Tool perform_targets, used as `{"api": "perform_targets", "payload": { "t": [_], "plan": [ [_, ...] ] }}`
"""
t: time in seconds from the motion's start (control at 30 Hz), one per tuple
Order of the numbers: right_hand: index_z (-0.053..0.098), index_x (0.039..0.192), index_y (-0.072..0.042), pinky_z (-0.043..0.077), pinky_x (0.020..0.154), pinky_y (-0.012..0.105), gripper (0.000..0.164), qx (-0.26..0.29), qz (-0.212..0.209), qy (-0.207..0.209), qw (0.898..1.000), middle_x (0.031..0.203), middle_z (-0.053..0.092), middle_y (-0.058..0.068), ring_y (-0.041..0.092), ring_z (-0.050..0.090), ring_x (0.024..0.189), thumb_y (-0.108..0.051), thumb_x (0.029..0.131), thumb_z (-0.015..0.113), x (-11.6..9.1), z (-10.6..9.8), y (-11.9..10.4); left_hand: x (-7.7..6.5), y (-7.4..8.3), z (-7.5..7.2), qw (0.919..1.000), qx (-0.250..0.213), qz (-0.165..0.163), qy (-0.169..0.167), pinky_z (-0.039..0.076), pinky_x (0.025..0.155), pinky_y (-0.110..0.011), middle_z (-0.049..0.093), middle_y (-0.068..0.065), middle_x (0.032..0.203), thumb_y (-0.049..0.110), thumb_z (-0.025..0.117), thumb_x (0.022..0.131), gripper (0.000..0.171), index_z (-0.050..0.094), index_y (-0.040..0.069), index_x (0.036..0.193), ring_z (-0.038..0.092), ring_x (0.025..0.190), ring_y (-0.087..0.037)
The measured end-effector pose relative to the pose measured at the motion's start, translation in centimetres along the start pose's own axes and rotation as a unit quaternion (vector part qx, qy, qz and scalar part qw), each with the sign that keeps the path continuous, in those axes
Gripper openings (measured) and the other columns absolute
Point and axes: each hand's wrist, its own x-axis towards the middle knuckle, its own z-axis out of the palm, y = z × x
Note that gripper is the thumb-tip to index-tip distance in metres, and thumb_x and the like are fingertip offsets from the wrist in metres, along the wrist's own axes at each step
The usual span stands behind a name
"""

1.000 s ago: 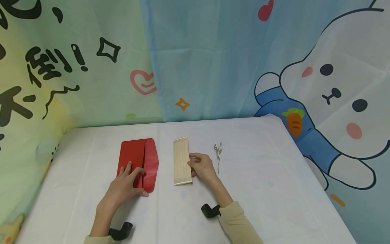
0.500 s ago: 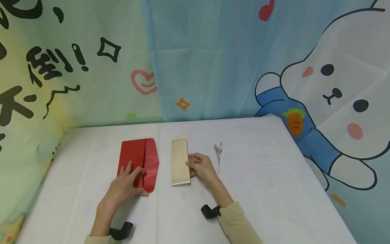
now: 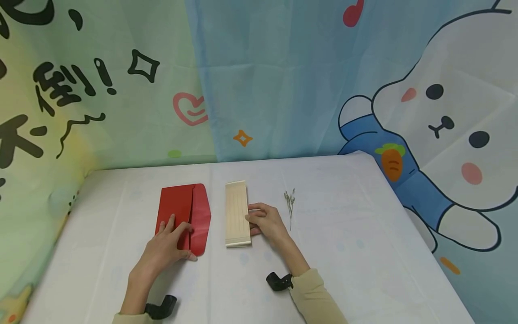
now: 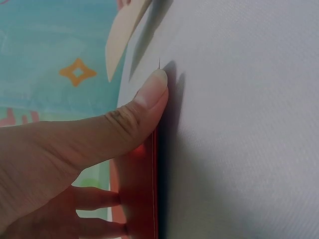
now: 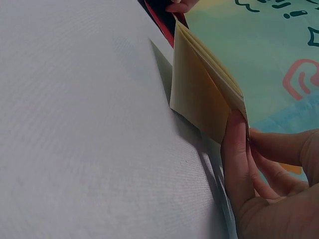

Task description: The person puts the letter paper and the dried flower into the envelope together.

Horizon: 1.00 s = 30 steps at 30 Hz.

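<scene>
A red envelope [image 3: 174, 202] lies on the white tablecloth with its flap [image 3: 202, 211] unfolded to the right. My left hand [image 3: 162, 249] holds it down, its thumb along the near edge and a bent finger at the slightly gaping mouth. To the right, a folded cream letter sheet [image 3: 236, 211] with faint lines is pinched by its right edge in my right hand [image 3: 269, 222]. In the right wrist view the folded letter [image 5: 197, 92] shows several layers and stands tilted over the cloth. A gap separates letter and envelope flap.
A small sprig of dried flowers [image 3: 289, 201] lies just right of my right hand. Black wrist-camera mounts [image 3: 162, 308] sit at both wrists. A printed cloth backdrop [image 3: 267, 81] rises behind the far table edge.
My right hand has shifted the folded letter slightly left, toward the envelope. The left hand and the envelope have stayed in place.
</scene>
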Motion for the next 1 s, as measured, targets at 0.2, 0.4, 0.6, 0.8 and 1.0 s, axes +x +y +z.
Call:
{"api": "perform_targets", "payload": {
  "t": [0.2, 0.4, 0.6, 0.8, 1.0],
  "plan": [
    [0.062, 0.133, 0.0, 0.063, 0.061, 0.035, 0.039, 0.015, -0.002, -0.008, 1.0, 0.101, 0.075, 0.017, 0.018, 0.073, 0.069, -0.001, 0.095, 0.068, 0.1, 0.2, 0.2, 0.1, 0.0, 0.0, 1.0, 0.002, -0.002, 0.0, 0.045, 0.095, -0.078, 0.032, -0.04, 0.157, 0.043, 0.093, 0.069, 0.073, 0.059, 0.021, 0.13, 0.03, 0.137, -0.072],
    [0.061, 0.133, 0.002, 0.063, 0.062, 0.036, 0.039, 0.015, -0.008, -0.01, 1.0, 0.101, 0.075, 0.016, 0.018, 0.073, 0.07, -0.001, 0.095, 0.068, 0.1, 0.6, 0.0, 0.1, 0.0, 0.1, 1.0, 0.0, -0.003, 0.001, 0.045, 0.095, -0.078, 0.031, -0.04, 0.158, 0.043, 0.094, 0.069, 0.074, 0.059, 0.021, 0.13, 0.03, 0.137, -0.072],
    [0.061, 0.133, 0.002, 0.064, 0.063, 0.037, 0.039, 0.019, -0.011, -0.014, 1.0, 0.101, 0.075, 0.018, 0.017, 0.072, 0.066, -0.001, 0.095, 0.069, 0.2, 0.9, 0.0, 0.1, 0.0, 0.1, 1.0, 0.001, -0.006, 0.002, 0.045, 0.094, -0.078, 0.031, -0.039, 0.158, 0.044, 0.094, 0.068, 0.076, 0.059, 0.021, 0.132, 0.03, 0.137, -0.072],
    [0.06, 0.134, 0.001, 0.063, 0.06, 0.037, 0.04, 0.015, -0.015, -0.022, 1.0, 0.101, 0.076, 0.018, 0.016, 0.072, 0.065, -0.002, 0.095, 0.069, 0.2, 1.3, -0.1, 0.1, 0.0, 0.2, 1.0, 0.004, -0.005, 0.006, 0.044, 0.094, -0.079, 0.032, -0.039, 0.158, 0.042, 0.094, 0.069, 0.074, 0.059, 0.021, 0.13, 0.03, 0.138, -0.071],
    [0.06, 0.135, -0.003, 0.062, 0.058, 0.037, 0.039, 0.006, -0.018, -0.032, 0.999, 0.099, 0.076, 0.015, 0.017, 0.071, 0.063, -0.005, 0.096, 0.068, 0.1, 1.6, -0.2, 0.1, 0.0, 0.3, 1.0, 0.005, -0.006, 0.006, 0.045, 0.094, -0.078, 0.031, -0.039, 0.158, 0.04, 0.094, 0.069, 0.074, 0.059, 0.021, 0.13, 0.029, 0.139, -0.071]
  ]
}}
